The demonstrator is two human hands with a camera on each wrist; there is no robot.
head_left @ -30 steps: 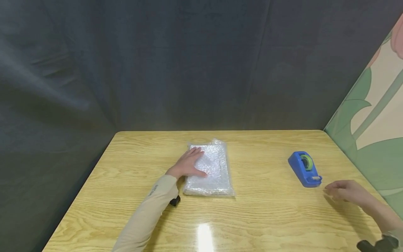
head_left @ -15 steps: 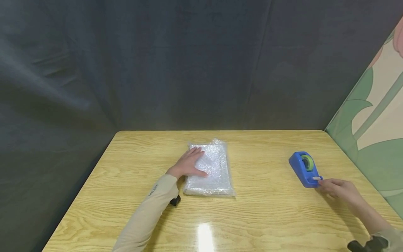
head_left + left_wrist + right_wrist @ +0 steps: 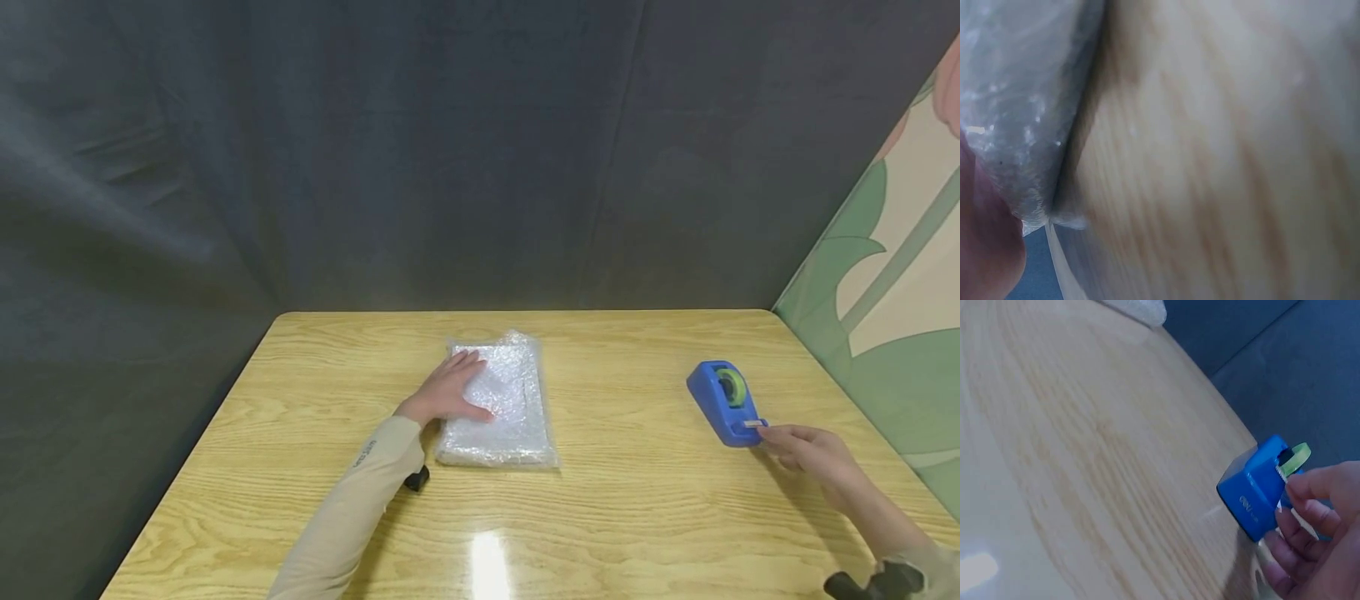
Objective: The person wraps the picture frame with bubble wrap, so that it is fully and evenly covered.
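Note:
A flat rectangular package in bubble wrap [image 3: 510, 417] lies on the table, with my left hand [image 3: 450, 393] resting on its left side, fingers spread. Up close in the left wrist view, the wrap [image 3: 1022, 81] bulges beside part of that hand [image 3: 991, 244]. At the right stands a blue tape dispenser [image 3: 714, 408] holding a green-cored roll of tape [image 3: 731, 387]. My right hand [image 3: 813, 454] is at the dispenser's front end. Seen from the right wrist, its thumb and forefinger pinch at the toothed cutter of the dispenser [image 3: 1250, 494]; the clear tape end there is barely visible.
The wooden table [image 3: 615, 517] runs back to a dark curtain [image 3: 450, 158]. A wall panel with a painted leaf pattern [image 3: 892, 333] borders it on the right. A bright light reflection [image 3: 487, 567] shows near the front.
My right hand has moved left to the dispenser's front end and its fingertips have closed at the cutter. The left hand and the package have stayed put.

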